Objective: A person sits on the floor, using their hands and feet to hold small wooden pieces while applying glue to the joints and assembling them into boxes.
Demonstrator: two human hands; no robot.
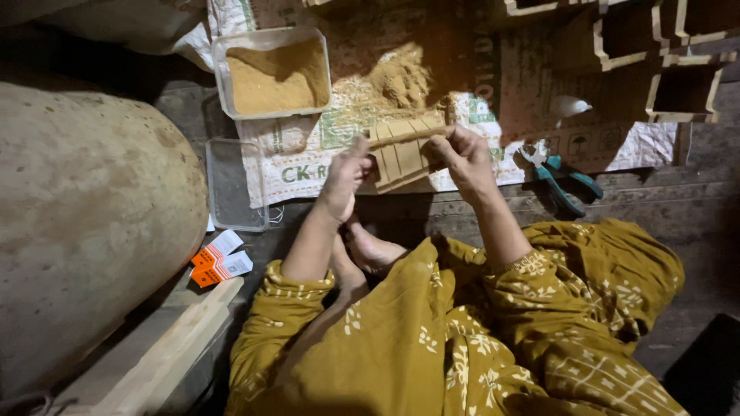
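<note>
My left hand (344,181) and my right hand (461,156) both grip a small bundle of flat wooden slats (401,150), held side by side in front of me above the floor. The left hand clasps the bundle's left end, the right hand its right end with the thumb on top. Beneath the slats lies a printed woven sack (324,146) with a heap of yellowish sawdust (397,77) on it.
A clear plastic tub of sawdust (274,73) stands at the back left, its lid (233,185) beside the sack. Teal-handled pliers (561,181) lie right of my hands. Wooden box frames (663,69) sit at the far right. A big rounded sack (85,223), small orange-white packets (218,260) and a plank (173,354) are at left.
</note>
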